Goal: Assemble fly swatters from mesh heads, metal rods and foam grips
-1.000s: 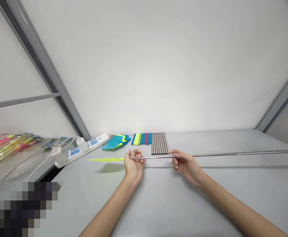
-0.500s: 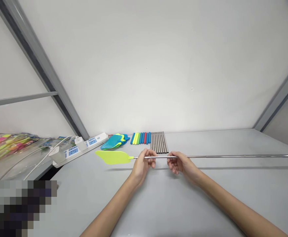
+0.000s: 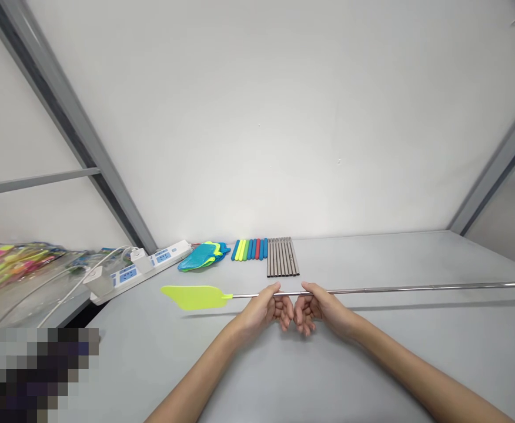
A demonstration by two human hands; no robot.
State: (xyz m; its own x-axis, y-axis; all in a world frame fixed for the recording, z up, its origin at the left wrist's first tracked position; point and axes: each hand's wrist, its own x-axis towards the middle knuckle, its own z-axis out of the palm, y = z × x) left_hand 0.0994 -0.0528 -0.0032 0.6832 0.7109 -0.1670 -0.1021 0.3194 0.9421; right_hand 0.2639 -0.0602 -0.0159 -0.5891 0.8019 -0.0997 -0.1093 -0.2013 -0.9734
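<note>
A telescopic fly swatter (image 3: 198, 297) with a yellow-green head lies level across the head view, head to the left. Its long metal rod runs right to a yellow-green end near the picture's edge. My left hand (image 3: 270, 308) holds the rod near the head, thumb on top and fingers loosely curled beneath. Just right of it, my right hand (image 3: 321, 308) has the rod in the same kind of light grip. The fingertips of the two hands nearly meet below the rod. A shadow of the swatter falls on the grey table (image 3: 372, 364).
Behind the hands lie a row of metal tubes (image 3: 283, 257), a row of coloured handles (image 3: 249, 249) and a pile of blue and yellow-green swatter heads (image 3: 202, 257). To the left are a white power strip (image 3: 151, 267) with plugs and cables, and bagged colourful items (image 3: 19, 264).
The swatter and both hands sit slightly lower in the picture. My hands have drawn closer together along the rod, and their fingers hang lower beneath it.
</note>
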